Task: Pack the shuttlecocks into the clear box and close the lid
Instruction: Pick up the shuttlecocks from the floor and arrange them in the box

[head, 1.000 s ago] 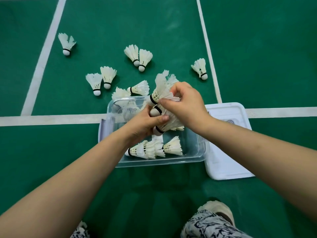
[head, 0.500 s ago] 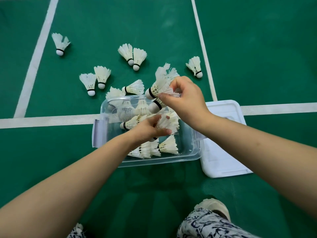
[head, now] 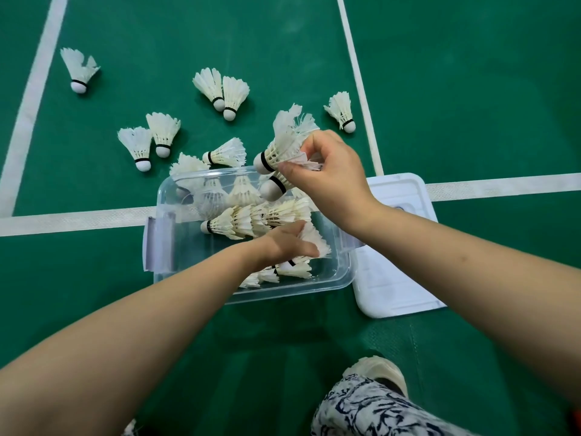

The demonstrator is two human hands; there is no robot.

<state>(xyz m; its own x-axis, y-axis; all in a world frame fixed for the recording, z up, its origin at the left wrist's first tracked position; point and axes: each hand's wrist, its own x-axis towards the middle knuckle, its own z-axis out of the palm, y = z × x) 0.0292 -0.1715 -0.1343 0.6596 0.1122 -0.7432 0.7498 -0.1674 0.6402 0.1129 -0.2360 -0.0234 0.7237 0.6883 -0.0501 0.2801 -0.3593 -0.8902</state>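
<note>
The clear box sits open on the green court floor, with several white shuttlecocks lying in it. My left hand is down inside the box, fingers closed on a shuttlecock by its feathers. Next to it in the box lies a nested row of shuttlecocks. My right hand hovers over the box's far right corner and pinches two shuttlecocks by their feathers, corks pointing left. The white lid lies flat on the floor right of the box.
Several loose shuttlecocks lie on the floor beyond the box: one far left, a pair, another pair, one at the right line, two against the box's far wall. My shoe and patterned trouser leg are at the bottom.
My left hand took a shuttlecock stack from under my right hand, laid a nested row in the box, and moved lower inside. My right hand stays above, still holding two.
</note>
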